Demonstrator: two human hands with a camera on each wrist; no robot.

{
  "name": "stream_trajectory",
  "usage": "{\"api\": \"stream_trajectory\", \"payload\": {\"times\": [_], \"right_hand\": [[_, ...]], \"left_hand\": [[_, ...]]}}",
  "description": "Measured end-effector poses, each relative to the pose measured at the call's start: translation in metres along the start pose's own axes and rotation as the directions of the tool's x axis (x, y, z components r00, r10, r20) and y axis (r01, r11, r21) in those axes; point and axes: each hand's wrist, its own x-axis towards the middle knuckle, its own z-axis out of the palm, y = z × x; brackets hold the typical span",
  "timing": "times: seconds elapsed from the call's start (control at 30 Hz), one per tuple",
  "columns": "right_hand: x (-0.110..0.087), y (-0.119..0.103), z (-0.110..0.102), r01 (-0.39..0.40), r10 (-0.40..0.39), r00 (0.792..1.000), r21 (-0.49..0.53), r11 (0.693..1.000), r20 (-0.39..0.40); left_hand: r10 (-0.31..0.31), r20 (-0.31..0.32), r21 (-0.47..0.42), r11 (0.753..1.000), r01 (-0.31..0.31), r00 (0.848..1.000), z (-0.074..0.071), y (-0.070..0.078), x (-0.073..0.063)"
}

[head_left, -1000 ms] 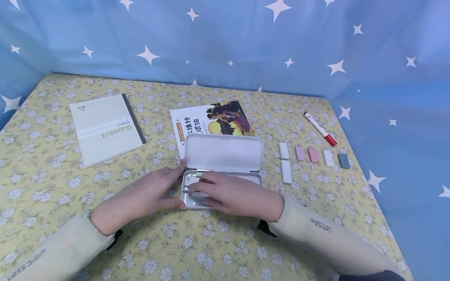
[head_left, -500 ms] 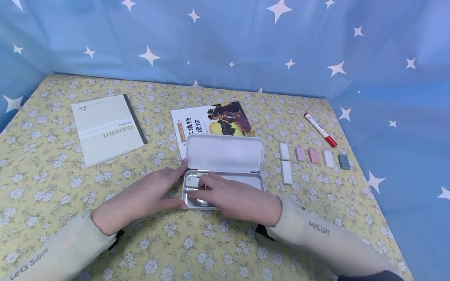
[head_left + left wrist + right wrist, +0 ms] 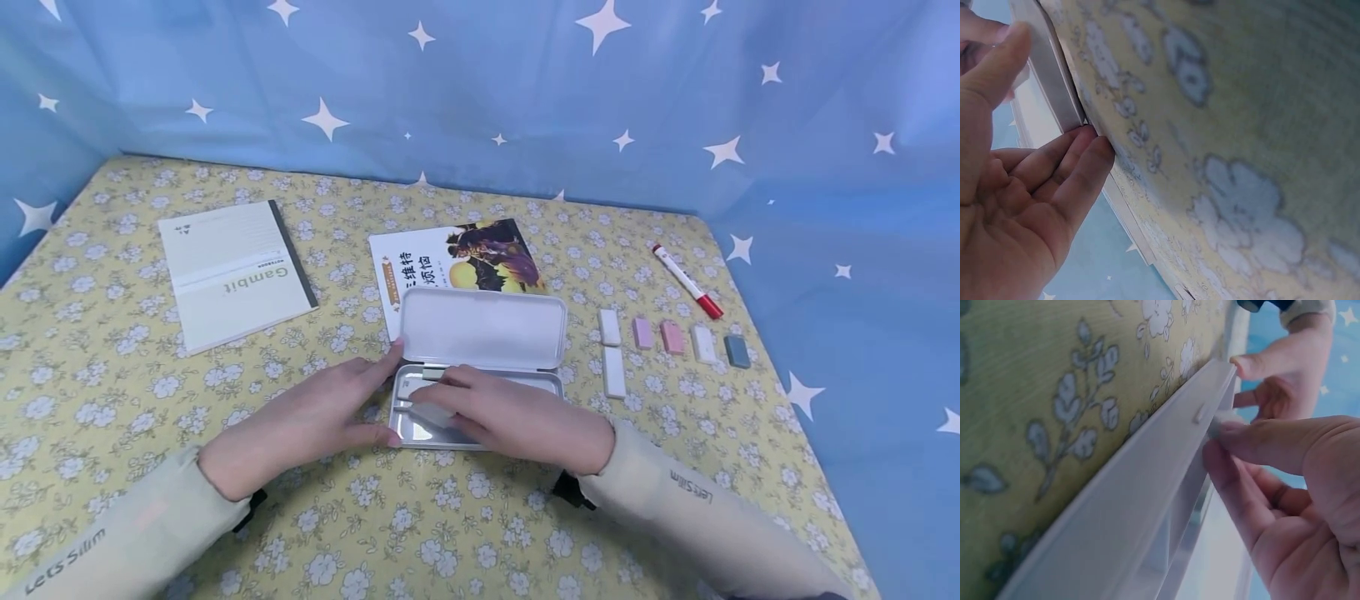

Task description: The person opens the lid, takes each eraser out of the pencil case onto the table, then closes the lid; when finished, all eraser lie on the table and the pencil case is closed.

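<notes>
An opened white pencil case [image 3: 480, 329] lies on the table, its lid tipped back over a book. My left hand [image 3: 303, 412] holds the case's left end, thumb at the near corner and fingers at the far one. Inside the case is my right hand [image 3: 510, 417], pinching a small white eraser [image 3: 432, 413] between thumb and fingers over the front compartment. The right wrist view shows this white eraser [image 3: 1227, 417] at the fingertips, partly covered. Behind the divider lie another white block [image 3: 408, 386] and a pale green piece [image 3: 432, 374], both partly hidden by the right hand.
Right of the case stand two white blocks [image 3: 613, 372] end to end, then a lilac eraser [image 3: 642, 333], a pink eraser [image 3: 672, 337], a white one and a teal eraser [image 3: 737, 352]. A red-capped marker [image 3: 687, 282], a picture-covered book [image 3: 495, 254] and a notebook [image 3: 236, 275] lie farther back.
My right hand's fingers have shifted within the case, and the white eraser between them now shows over the front compartment. The left hand keeps its hold; the head view has shifted slightly.
</notes>
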Motion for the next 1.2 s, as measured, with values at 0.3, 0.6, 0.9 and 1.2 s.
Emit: {"api": "stream_trajectory", "payload": {"times": [0.3, 0.6, 0.9, 1.2], "right_hand": [[-0.024, 0.012, -0.009, -0.113, 0.118, 0.993, 0.262, 0.958, -0.001], [-0.076, 0.039, -0.017, -0.186, 0.257, 0.956, 0.387, 0.903, -0.141], [-0.11, 0.053, -0.02, -0.281, 0.389, 0.899, 0.417, 0.864, -0.199], [-0.144, 0.068, -0.022, -0.34, 0.461, 0.829, 0.369, 0.865, -0.317]], "left_hand": [[-0.027, 0.009, 0.011, 1.0, 0.027, 1.0, 0.0, 0.001, -0.002], [-0.031, 0.022, 0.005, 1.0, 0.031, 0.999, 0.001, 0.002, 0.001], [-0.053, 0.038, 0.01, 0.999, 0.053, 0.998, 0.001, 0.002, 0.002], [-0.066, 0.04, 0.014, 0.998, 0.066, 0.997, 0.001, 0.001, 0.003]]}}
